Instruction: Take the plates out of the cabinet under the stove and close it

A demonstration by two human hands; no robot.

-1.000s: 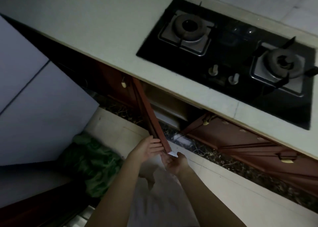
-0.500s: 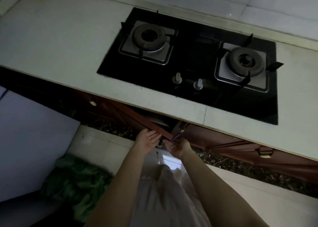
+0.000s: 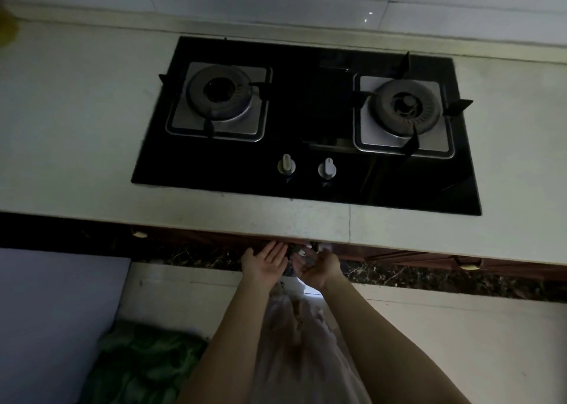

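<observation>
The reddish-brown cabinet doors [image 3: 214, 238] under the black two-burner stove [image 3: 306, 121] lie almost flush beneath the countertop edge [image 3: 306, 222]. My left hand [image 3: 264, 262] rests flat with spread fingers against the left door. My right hand [image 3: 319, 265] is beside it, palm up with curled fingers, at the right door's handle; whether it grips the handle is hidden by the counter edge. No plates are in view.
Two stove knobs [image 3: 306, 167] sit near the stove's front. A brass handle [image 3: 469, 266] marks a drawer to the right. A pale appliance [image 3: 55, 311] and a green bag [image 3: 144, 363] stand on the tiled floor at the left. My light skirt hangs below.
The two cabinet doors have swung from wide open to nearly shut. My hands followed them in toward the counter, and my view rose to look straight down on the stove.
</observation>
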